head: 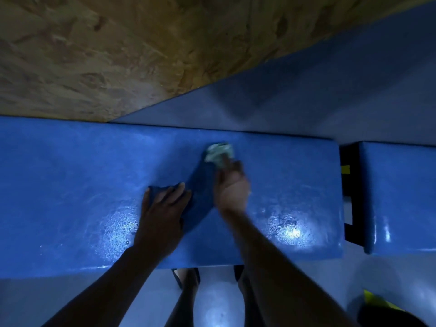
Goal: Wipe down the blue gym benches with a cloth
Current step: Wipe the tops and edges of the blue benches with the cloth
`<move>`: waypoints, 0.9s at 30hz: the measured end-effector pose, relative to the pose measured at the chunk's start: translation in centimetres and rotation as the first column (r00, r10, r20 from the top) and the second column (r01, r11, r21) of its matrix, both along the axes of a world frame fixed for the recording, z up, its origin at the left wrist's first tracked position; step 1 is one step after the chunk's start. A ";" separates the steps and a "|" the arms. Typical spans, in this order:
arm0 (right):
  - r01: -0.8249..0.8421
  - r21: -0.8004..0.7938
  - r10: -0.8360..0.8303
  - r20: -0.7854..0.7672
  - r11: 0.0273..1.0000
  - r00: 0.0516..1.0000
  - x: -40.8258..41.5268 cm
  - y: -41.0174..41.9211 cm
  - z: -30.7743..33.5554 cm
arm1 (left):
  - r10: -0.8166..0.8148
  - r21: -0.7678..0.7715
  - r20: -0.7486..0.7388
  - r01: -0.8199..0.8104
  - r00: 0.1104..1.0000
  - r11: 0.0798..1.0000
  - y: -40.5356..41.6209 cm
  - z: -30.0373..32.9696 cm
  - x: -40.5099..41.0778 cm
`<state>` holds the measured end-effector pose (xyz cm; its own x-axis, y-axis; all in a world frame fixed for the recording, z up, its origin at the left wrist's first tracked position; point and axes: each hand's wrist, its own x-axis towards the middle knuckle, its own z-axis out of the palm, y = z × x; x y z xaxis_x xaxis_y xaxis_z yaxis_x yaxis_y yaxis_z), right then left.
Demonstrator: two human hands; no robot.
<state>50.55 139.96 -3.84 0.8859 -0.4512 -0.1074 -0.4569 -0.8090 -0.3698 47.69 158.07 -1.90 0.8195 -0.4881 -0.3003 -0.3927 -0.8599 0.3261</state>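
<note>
1. Blue gym bench (70,175) fills the middle of the head view from the left edge across to a gap on the right. Its left stretch shows faint streaks and a damp-looking sheen, which I judge to mean it has been gone over at least once.
2. Left hand (162,208) lies flat on the bench top near the centre, fingers straight and slightly spread, pressing on the near end of a dark blue cloth (200,194). The cloth blends with the bench, so its exact outline is hard to trace.
3. Right hand (232,182) is just right of the left one, blurred, with fingers curled round a pale, crumpled wad (219,153) at the far end of the cloth. Whether that wad is part of the same cloth or a separate rag, I cannot tell.
4. Right of the hands, the bench carries a bright wet-looking glare patch (290,230) near the front edge, so that end also looks treated.
5. Beyond a narrow dark gap sits a second blue bench (401,197); no cloth or hand touches it. My judgement: the first bench is partway to nearly done, and the second is left to do.
6. Yellow tape (345,169) shows in the gap. No brand, label or readable writing is visible anywhere.
</note>
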 end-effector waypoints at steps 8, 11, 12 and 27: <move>-0.438 -0.089 0.429 -0.102 0.894 0.897 -3.6 -12.1 1.9 | -0.033 0.077 -0.023 0.035 0.999 0.996 0.1 -0.4 0.1; -0.040 -0.161 0.032 -0.053 0.986 0.998 -6.4 -18.4 2.6 | -0.024 0.054 -0.003 0.024 1.000 0.998 0.0 -0.7 -0.1; 0.068 -0.155 -0.074 -0.032 0.986 0.997 -6.8 -18.1 2.3 | -0.014 0.045 0.002 0.014 1.000 0.999 -0.1 -0.7 -0.2; -0.388 -0.038 0.386 -0.055 0.921 0.921 -7.8 -12.8 2.4 | 0.067 0.078 -0.024 -0.065 0.997 0.995 -1.1 -0.1 -0.8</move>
